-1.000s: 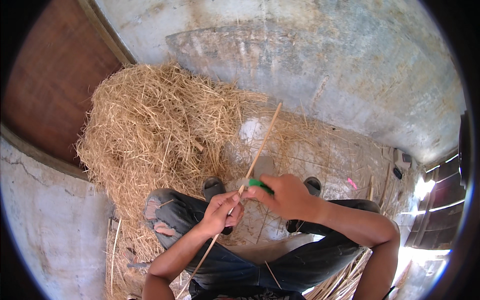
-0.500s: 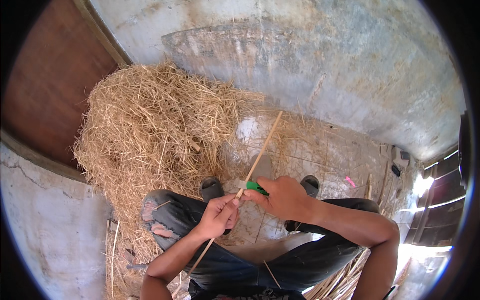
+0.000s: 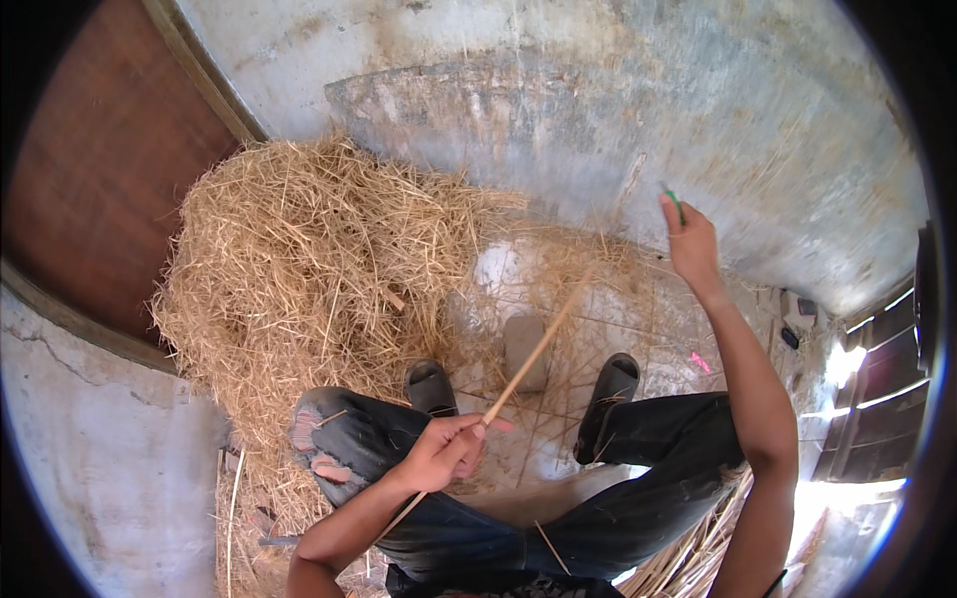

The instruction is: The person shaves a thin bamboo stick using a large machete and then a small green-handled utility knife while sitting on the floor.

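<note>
My left hand [image 3: 449,453] is closed around a long, thin, pale wooden stick [image 3: 535,354], possibly bamboo. From between my fingers the stick slants up and away to the right over the floor, and its other end runs back under my left forearm. Far out to the right, close to the wall, my right hand [image 3: 693,244] grips a green-handled knife [image 3: 674,204]. Little of the knife shows past my fingers, and it is well apart from the stick.
A big straw heap [image 3: 319,259] fills the left side, beside a brown door panel [image 3: 110,169]. A grey block [image 3: 525,351] stands on the floor between my sandals. A stained wall [image 3: 638,110] rises in front. More thin sticks [image 3: 683,548] lie by my right leg.
My right hand has carried the knife away from the stick, forward and to the right. My left hand keeps its hold on the stick, whose far end has shifted lower and to the right.
</note>
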The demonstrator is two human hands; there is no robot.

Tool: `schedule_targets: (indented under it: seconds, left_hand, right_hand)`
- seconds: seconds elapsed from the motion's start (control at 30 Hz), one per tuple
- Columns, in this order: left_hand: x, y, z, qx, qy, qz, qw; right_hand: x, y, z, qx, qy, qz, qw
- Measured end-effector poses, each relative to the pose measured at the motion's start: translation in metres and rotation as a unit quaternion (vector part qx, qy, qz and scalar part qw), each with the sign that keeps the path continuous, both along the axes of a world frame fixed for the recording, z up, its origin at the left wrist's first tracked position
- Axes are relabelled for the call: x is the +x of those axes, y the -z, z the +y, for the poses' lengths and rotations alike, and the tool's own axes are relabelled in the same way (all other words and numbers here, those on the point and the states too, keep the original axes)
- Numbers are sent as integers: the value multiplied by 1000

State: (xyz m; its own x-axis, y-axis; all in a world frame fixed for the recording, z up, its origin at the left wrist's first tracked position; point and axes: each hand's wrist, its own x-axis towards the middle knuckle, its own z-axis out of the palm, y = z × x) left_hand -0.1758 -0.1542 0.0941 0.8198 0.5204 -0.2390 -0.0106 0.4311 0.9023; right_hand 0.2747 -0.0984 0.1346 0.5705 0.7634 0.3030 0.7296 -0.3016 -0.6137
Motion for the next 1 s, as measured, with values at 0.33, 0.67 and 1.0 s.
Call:
schedule_targets:
  seconds: [0.33, 0.67, 1.0]
  left_hand:
    - [2, -18, 16, -62, -31, -33, 997]
    - [10, -9, 18, -62, -68, -4, 996]
    - [-2, -19, 8, -60, 14, -32, 998]
  right_hand:
    - [-158, -18, -57, -92, -304, 51, 947]
    - [-194, 5, -60, -89, -400, -67, 910]
    - [55, 16, -20, 30, 51, -39, 998]
